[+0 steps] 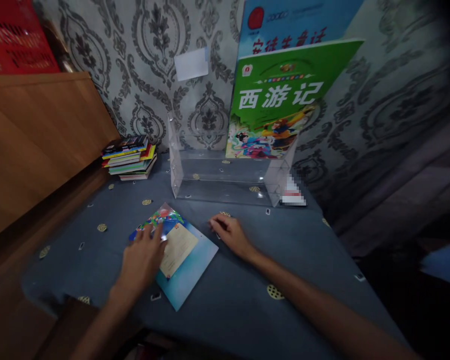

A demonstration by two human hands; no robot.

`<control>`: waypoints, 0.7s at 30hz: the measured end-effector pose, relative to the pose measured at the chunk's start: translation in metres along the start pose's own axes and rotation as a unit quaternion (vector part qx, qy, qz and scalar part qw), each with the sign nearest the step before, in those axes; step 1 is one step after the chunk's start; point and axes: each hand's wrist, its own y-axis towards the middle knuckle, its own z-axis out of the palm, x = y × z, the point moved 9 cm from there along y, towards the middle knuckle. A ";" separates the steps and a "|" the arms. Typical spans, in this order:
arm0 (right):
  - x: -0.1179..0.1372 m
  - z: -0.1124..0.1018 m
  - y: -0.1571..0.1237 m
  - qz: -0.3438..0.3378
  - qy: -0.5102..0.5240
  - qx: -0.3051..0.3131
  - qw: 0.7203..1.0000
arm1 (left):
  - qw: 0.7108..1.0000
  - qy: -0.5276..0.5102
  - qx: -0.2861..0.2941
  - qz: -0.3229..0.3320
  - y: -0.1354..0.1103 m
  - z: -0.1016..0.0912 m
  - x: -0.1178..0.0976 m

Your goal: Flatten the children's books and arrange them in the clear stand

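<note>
The left hand (144, 252), fingers slightly spread, lies over the left part of the blue book (189, 275), which rests on the tablecloth (228, 310) under that grip; fingertip pressure cannot be determined. The right hand (232, 235) is just beside the book's right edge, fingers curled inward, and whether they pinch anything cannot be told. Beyond both grips stands a clear rack (225, 192) bearing an upright green book (262, 117), with a book stack (131, 160) ahead of the left hand.
</note>
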 end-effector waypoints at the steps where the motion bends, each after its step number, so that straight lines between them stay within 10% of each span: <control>1: 0.008 0.003 -0.004 -0.025 -0.044 0.011 0.999 | 0.999 0.020 0.007 -0.044 0.001 0.003 0.014; 5: 0.032 0.019 -0.026 -0.081 -0.149 0.058 0.984 | 0.996 0.033 0.016 -0.082 -0.005 0.017 0.029; 12: 0.055 0.025 -0.084 -0.100 -0.205 0.080 0.970 | 0.998 -0.018 -0.031 0.059 0.003 0.031 -0.004; 21: 0.078 0.046 -0.122 -0.129 -0.190 0.194 0.954 | 0.890 -0.212 -0.043 0.402 0.036 0.021 -0.116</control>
